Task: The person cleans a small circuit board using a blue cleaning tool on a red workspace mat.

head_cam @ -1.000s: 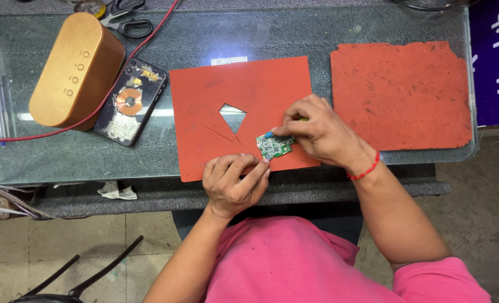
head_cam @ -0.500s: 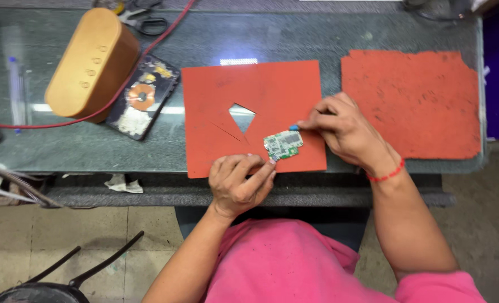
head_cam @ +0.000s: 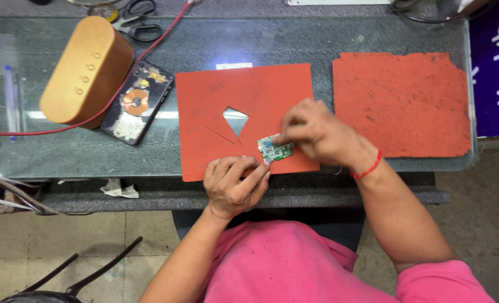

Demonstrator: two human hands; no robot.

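The right hand (head_cam: 316, 134) covers the right end of the small green circuit board (head_cam: 274, 150), and the board's components are too small to identify. The curled fingers of the left hand (head_cam: 235, 184) hide their own tips and whatever lies under them; whether they touch the board's lower left corner cannot be determined. The scissors (head_cam: 140, 21) are cut off by the top edge, and the red cable (head_cam: 120, 90) passes behind the tan speaker (head_cam: 86, 70).
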